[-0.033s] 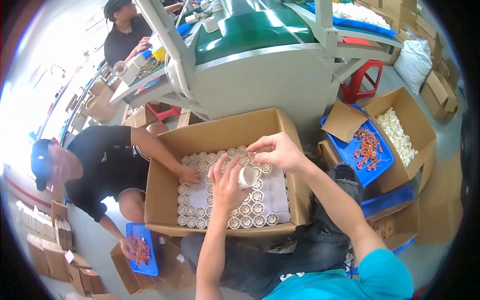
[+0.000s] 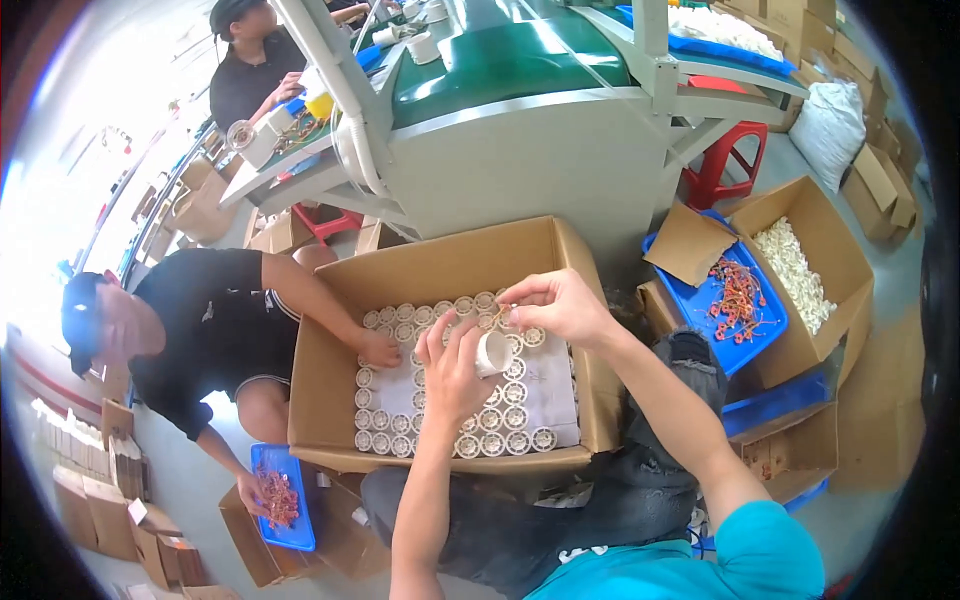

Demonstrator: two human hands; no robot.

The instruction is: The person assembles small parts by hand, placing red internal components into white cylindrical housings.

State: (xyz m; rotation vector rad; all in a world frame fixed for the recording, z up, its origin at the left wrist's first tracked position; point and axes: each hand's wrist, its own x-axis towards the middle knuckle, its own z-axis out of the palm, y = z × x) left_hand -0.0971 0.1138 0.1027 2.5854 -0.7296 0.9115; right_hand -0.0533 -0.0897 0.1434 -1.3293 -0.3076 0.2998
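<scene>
Over the cardboard box, my left hand is closed round a short white plastic cylinder, its round end facing right. My right hand is just above and to the right. Its thumb and fingertips pinch a thin orange-red wire piece, largely hidden by the fingers. Below both hands, rows of round white plastic parts stand upright in the box on a pale sheet. My hands cover some of them.
At left, a crouching co-worker has one hand in my box and another at a blue tray of red wire pieces. To the right are another blue tray of wires and a carton of white parts. A conveyor stands ahead.
</scene>
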